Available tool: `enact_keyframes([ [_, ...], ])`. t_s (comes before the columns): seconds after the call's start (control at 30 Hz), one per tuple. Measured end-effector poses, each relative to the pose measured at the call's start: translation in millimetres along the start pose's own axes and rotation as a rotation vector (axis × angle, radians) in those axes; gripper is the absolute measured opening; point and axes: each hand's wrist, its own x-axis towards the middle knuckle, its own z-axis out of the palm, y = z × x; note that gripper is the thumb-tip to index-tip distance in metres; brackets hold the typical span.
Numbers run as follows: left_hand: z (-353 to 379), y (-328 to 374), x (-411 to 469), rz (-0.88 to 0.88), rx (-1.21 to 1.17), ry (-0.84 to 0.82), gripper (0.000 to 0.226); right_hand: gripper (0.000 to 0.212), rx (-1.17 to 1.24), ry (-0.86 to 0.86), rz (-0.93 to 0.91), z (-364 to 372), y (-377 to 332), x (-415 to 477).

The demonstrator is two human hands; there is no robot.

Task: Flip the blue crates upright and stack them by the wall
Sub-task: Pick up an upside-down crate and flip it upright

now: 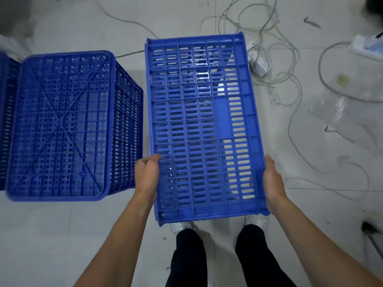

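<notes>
A blue slotted crate [203,125] is held above the floor in front of me, turned on its side so one long slotted wall faces up. My left hand [146,175] grips its near left edge, thumb over the top. My right hand [272,183] presses flat against its near right edge. To the left, a second blue crate [60,125] stands upside down on the floor, its ribbed bottom facing up. Part of a third blue crate [6,121] shows at the far left edge.
Loose white cables [269,59] and a power strip [258,65] lie on the pale tiled floor beyond the held crate. Clear plastic wrap [335,112] lies to the right. My feet [182,226] stand just under the crate's near end.
</notes>
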Motion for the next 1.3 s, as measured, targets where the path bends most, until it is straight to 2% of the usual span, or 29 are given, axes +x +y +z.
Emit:
enact_keyframes([
  [0.13,18.8,-6.4,1.7,-0.065,0.037,-0.055,0.031,0.065,-0.025,0.001,0.029,-22.9,2.4,-0.9],
  [0.2,31.5,-8.2,-0.9,-0.069,0.011,-0.085,0.022,0.071,-0.040,0.024,0.053,-33.6,3.4,1.1],
  [0.33,56.3,-11.1,-3.0,-0.088,0.013,-0.114,0.019,0.051,-0.038,0.025,0.047,-54.2,-1.1,2.8],
  [0.43,71.7,-15.8,1.0,-0.064,0.073,-0.117,0.027,0.055,-0.026,0.042,0.041,-69.2,-5.8,7.6],
  [0.53,81.7,-12.5,-0.8,0.003,0.155,-0.114,0.027,0.062,-0.034,0.030,0.048,-79.5,-11.6,12.2],
  [0.63,84.3,-10.6,2.2,0.146,0.308,-0.086,0.029,0.068,-0.081,-0.006,0.015,-84.5,-24.3,13.5],
  [0.77,74.5,-25.1,2.8,0.350,0.645,-0.064,0.042,0.061,-0.157,-0.029,-0.092,-82.8,-51.4,11.6],
  [0.9,67.3,-44.5,-3.6,0.377,0.817,-0.142,0.050,0.052,-0.172,-0.032,-0.078,-87.6,-62.8,22.8],
  [1.03,65.9,-42.2,1.4,0.361,0.809,-0.139,0.049,0.063,-0.160,-0.036,-0.085,-89.2,-63.3,26.0],
  [1.2,62.1,-39.9,3.5,0.334,0.772,-0.214,0.046,0.040,-0.107,0.050,-0.157,-84.0,-58.3,12.3],
  [1.3,58.0,-38.6,13.8,0.310,0.795,-0.257,0.044,0.042,-0.157,0.091,-0.289,-78.9,-59.1,-0.2],
])
